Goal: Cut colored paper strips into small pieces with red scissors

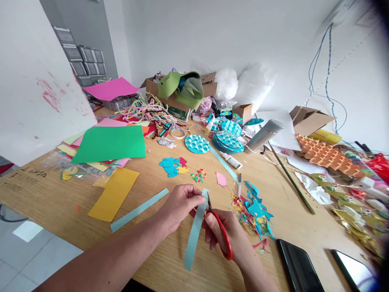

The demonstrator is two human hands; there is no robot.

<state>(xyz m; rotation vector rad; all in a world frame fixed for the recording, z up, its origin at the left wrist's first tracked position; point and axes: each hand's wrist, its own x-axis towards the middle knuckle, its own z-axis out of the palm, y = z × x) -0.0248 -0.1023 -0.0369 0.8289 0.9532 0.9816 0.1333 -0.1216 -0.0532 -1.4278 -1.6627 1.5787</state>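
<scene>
My left hand [184,202] pinches a light blue paper strip [195,235] near its upper end; the rest of the strip slants down toward me. In my right hand [223,229] is a pair of scissors [225,239] with red handles, its blades pointing up beside the strip's top end. Whether the blades touch the paper I cannot tell. A second light blue strip [139,210] lies flat on the table to the left. Beyond my hands are blue, red and yellow paper fish [170,166], a small pile of paper bits [198,175] and a pink paper square [221,179].
Green paper [112,142] and yellow paper [117,192] lie left. Blue paper scraps [258,209] and two phones [299,263] are right. Farther back stand a grey cylinder [264,136], blue scaled discs [227,142] and a cardboard box [152,87]. A green stick [291,178] lies right.
</scene>
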